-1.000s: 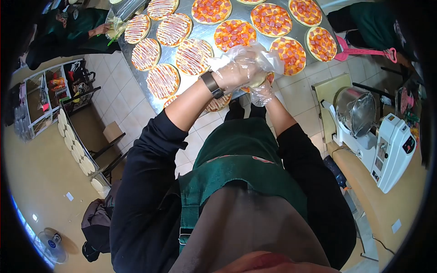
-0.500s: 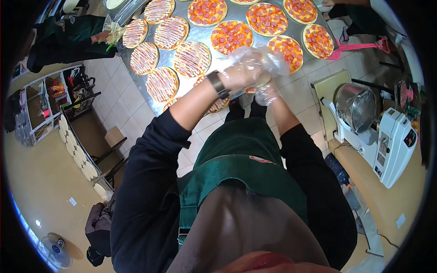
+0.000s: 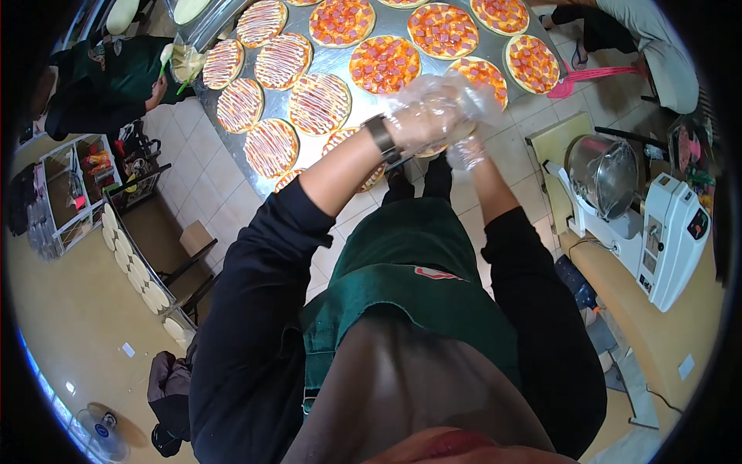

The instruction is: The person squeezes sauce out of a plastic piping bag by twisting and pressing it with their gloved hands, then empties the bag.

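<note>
My left hand (image 3: 427, 120), in a clear plastic glove and with a dark watch at the wrist, is closed around crumpled clear plastic (image 3: 478, 102). My right hand (image 3: 467, 151), also gloved, is just below and touches it; its fingers curl around something partly hidden. Both hands are over the near edge of the metal table (image 3: 255, 172). Beyond them lie a pizza with red sauce and diced meat (image 3: 384, 65) and another diced-meat pizza (image 3: 481, 76). To their left is a pizza striped with sauce (image 3: 319, 104).
A person (image 3: 157, 91) at the left holds a pale bag (image 3: 186, 63). Another person (image 3: 607, 31) is at the upper right, near a pink chair-like item (image 3: 595, 75). A white mixer (image 3: 668, 243) stands at the right. Pale dough rounds (image 3: 127, 251) lie on a rack at the left.
My hands have moved slightly right with the clear plastic. The table and pizzas have shifted a little left in view. The person at the left has raised a green-handled tool.
</note>
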`<state>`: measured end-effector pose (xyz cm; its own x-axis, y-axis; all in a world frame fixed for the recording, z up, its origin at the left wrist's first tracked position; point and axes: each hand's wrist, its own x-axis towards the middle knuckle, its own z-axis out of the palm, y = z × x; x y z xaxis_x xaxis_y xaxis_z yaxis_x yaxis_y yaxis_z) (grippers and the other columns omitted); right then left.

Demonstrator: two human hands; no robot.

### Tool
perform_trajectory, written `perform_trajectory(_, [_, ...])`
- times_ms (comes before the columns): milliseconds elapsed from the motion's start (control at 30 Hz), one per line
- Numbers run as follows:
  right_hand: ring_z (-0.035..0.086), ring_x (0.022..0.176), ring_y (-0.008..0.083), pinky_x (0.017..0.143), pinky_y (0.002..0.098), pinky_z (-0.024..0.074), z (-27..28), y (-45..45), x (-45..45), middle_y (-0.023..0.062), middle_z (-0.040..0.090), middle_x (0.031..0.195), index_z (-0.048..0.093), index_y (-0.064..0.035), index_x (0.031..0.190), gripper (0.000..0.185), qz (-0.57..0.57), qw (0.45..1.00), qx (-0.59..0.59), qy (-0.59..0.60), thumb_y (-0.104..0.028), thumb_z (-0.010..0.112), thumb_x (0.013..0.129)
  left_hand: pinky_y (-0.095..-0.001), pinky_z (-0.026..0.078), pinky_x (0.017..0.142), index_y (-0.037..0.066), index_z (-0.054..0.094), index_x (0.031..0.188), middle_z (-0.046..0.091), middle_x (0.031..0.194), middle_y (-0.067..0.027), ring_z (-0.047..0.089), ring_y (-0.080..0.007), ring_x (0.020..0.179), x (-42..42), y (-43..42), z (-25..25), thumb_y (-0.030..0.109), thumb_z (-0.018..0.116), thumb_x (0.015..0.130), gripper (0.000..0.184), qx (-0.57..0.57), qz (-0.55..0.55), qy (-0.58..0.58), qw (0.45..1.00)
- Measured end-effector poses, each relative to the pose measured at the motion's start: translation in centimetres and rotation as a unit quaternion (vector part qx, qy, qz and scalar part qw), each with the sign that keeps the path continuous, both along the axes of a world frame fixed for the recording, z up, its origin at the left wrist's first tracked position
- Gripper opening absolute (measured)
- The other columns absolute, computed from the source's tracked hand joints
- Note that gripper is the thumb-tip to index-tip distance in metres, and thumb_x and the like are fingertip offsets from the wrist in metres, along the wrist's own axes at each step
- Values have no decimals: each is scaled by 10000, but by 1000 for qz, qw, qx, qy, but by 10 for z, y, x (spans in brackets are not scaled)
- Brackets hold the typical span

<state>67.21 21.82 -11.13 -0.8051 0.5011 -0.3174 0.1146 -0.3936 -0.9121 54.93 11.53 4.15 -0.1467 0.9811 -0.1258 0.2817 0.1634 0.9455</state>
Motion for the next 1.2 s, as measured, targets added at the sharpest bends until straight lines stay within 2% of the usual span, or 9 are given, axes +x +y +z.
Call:
perform_trajectory(167, [424,1207,177,1005,341,370,5,-14,7,75,417,1319,339,-66,1340,806,6,1000,6,0,-189,774,672,-403,442,823,42,616,936,589,961,-145,546,-300,959,9,-4,-28,160,522,824,187,208,21,197,958])
perform_trajectory(267, [421,1209,177,1007,341,367,-6,-39,12,74,415,1321,337,-65,1342,820,56,995,75,-30,-185,781,663,-413,432,844,46,616,951,577,998,-159,539,-299,972,10,-13,-30,156,518,811,203,89,-30,316,944])
perform_trajectory(400, [418,1212,176,1010,341,364,5,-4,7,73,412,1324,333,-63,1344,839,9,1000,9,2,-179,792,652,-402,442,832,47,621,966,578,990,-175,553,-316,945,13,2,-39,148,526,799,218,134,1,88,987])
perform_trajectory(667, [411,1217,176,1015,341,358,5,-25,10,69,406,1329,327,-60,1349,876,50,998,42,1,-168,813,628,-396,404,919,32,576,1105,547,1144,-183,517,-335,1055,18,2,-39,154,512,847,293,144,-25,287,947])
perform_trajectory(733, [409,1218,175,1016,341,356,5,-14,6,69,404,1330,325,-59,1350,885,38,999,22,11,-165,818,622,-425,413,889,59,630,985,558,1054,-185,527,-350,1009,20,2,-43,181,534,790,249,76,38,1,996])
perform_trajectory(967, [403,1223,175,1021,340,350,16,-10,11,66,398,1335,320,-56,1354,918,81,996,42,1,-155,836,602,-357,444,843,13,575,1102,588,1044,-157,572,-269,947,19,17,-56,191,513,840,323,114,0,206,972])
perform_trajectory(1067, [400,1225,174,1023,340,348,20,-7,8,65,396,1337,317,-55,1356,932,155,982,96,-40,-151,844,593,-340,471,778,5,570,1031,594,910,-131,598,-232,833,20,24,-32,168,529,857,243,15,70,54,996])
perform_trajectory(1133, [398,1226,174,1024,340,346,32,11,3,64,395,1339,316,-54,1357,941,193,973,102,-68,-148,849,587,-313,478,687,21,558,942,568,790,-66,586,-191,731,21,33,-36,129,527,877,130,23,311,-426,849])
perform_trajectory(1200, [397,1227,174,1024,340,346,53,28,-6,63,394,1339,315,-54,1358,946,208,970,104,-74,-147,852,584,-298,465,664,27,557,930,564,790,-49,571,-168,726,17,42,-34,129,520,886,117,65,320,-375,868])
